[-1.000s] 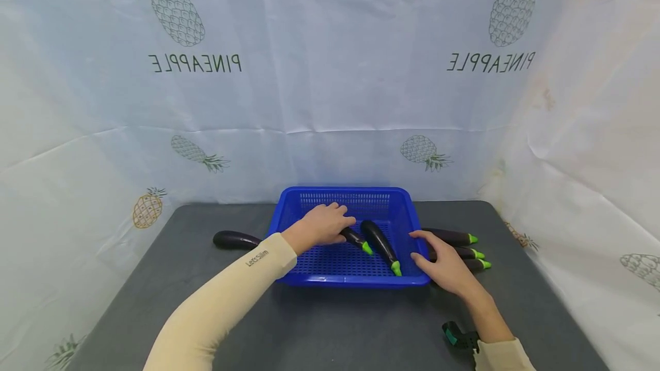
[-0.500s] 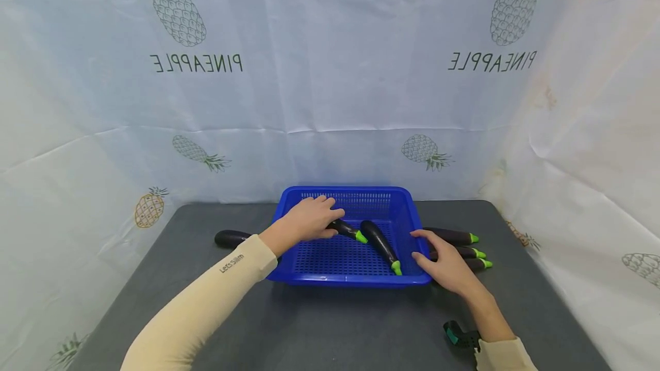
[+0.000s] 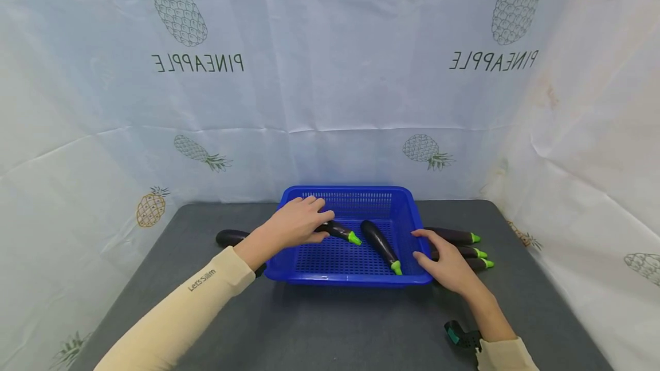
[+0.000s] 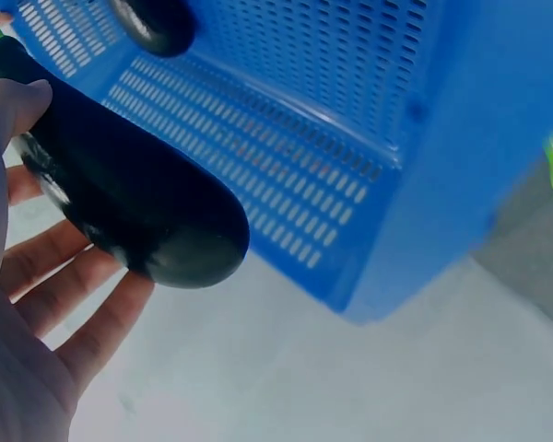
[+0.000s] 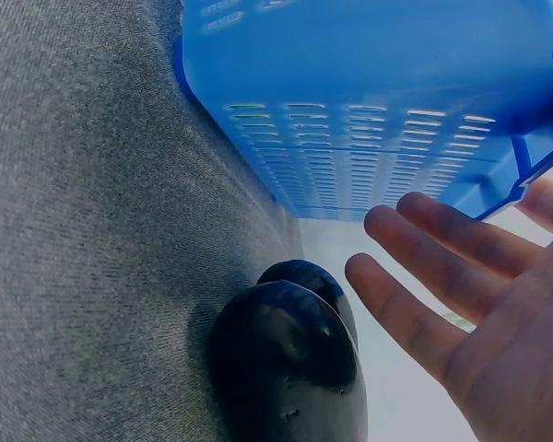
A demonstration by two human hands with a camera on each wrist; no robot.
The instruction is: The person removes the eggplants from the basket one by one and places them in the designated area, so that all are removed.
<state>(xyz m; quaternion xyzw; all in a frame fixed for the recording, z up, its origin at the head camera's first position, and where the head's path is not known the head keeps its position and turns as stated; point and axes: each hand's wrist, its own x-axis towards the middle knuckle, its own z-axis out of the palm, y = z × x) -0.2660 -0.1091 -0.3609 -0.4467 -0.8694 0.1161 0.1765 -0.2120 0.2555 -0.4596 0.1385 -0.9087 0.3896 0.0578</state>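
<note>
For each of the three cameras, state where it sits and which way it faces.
Head: worn high, facing forward and down at the blue basket; shows both sleeved arms, left hand, right hand.
Left wrist: at the left palm, facing along the fingers into the basket; shows the gripped eggplant.
Right wrist: low by the table, facing the basket's outer wall; shows open right fingers.
Shared: all three see the basket.
</note>
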